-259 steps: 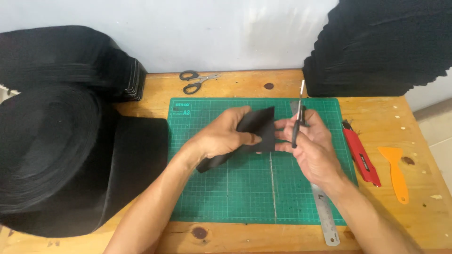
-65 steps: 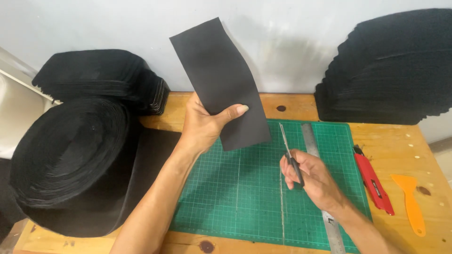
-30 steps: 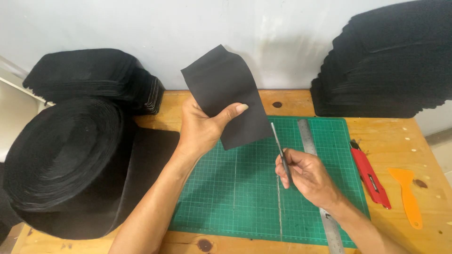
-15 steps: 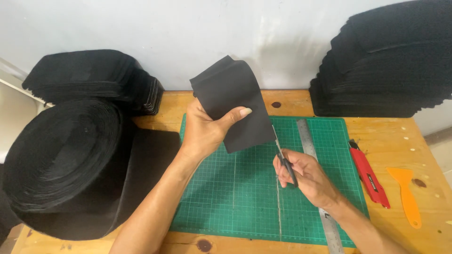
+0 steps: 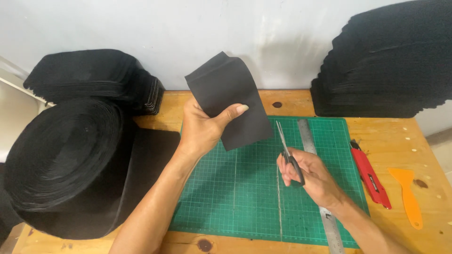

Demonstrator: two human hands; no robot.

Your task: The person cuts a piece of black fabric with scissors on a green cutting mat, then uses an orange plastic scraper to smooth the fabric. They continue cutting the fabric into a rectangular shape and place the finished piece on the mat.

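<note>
We face a plain, pale, faintly scuffed wall (image 5: 141,33) under soft even light, with a knotty, marked wooden worktop (image 5: 405,136) set against it, a white edge of furniture (image 5: 19,87) just past its left end, and a strip of pale floor (image 5: 442,146) at far right.

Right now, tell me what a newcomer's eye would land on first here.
First, the black sheet held up by the left hand above the green mat, with the right hand gripping closed scissors over the mat. Next, the big black roll at the left and the tall black stack at the back right.
</note>
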